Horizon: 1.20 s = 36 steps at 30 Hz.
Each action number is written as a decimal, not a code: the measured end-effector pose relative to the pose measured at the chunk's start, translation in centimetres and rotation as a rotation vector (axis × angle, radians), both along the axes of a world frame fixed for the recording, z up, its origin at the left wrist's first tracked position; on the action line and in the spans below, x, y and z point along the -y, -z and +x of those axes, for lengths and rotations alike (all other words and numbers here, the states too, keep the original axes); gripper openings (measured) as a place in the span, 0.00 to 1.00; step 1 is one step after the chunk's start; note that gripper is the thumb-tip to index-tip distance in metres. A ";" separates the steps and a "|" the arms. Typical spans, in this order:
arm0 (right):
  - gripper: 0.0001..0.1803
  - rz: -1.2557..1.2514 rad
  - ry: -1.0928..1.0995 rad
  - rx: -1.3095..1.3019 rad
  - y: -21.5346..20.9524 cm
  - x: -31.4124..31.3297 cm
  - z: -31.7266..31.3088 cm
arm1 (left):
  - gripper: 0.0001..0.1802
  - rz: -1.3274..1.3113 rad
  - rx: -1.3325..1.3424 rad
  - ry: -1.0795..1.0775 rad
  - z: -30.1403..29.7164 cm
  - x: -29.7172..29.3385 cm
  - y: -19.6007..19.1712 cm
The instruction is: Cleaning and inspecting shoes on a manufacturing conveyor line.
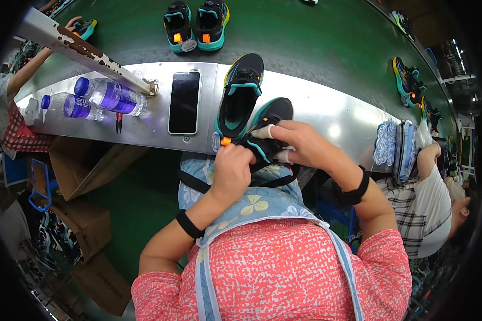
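Both my hands hold a black sneaker [270,120] with teal trim over my lap, at the near edge of the metal shelf [326,115]. My left hand [231,170] grips its heel end from below. My right hand [300,142], with taped fingertips, clasps its top near the laces. A second matching black and teal sneaker [240,96] lies on the shelf just left of it, opening up.
A black phone [184,101] lies face up on the shelf, with two plastic water bottles [99,99] and small snips [118,122] further left. Another sneaker pair [196,24] rides the green conveyor [316,43]. Cardboard boxes [85,171] stand lower left. A person [434,203] sits at my right.
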State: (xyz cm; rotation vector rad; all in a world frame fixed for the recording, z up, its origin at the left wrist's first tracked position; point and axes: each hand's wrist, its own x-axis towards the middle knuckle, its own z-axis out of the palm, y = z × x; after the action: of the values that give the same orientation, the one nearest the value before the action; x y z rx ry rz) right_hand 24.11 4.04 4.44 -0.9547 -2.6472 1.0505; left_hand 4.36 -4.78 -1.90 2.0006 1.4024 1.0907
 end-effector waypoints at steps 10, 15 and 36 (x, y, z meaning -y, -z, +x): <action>0.29 0.115 0.041 0.093 -0.2 0.3 -0.7 | 0.07 -0.199 0.162 -0.092 -0.2 -1.8 -2.0; 0.33 -0.048 0.066 0.110 -0.9 0.9 0.0 | 0.22 -1.114 0.352 0.195 -1.7 -3.6 -5.8; 0.19 -0.027 0.202 -0.208 -0.5 2.3 0.4 | 0.12 -1.135 0.664 0.108 0.2 -0.3 -3.1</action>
State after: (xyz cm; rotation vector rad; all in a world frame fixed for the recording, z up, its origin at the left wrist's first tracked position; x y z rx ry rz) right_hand 24.53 1.73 4.95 -1.0310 -2.3218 1.0763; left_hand 4.53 -4.48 1.15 0.7813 1.1051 0.5636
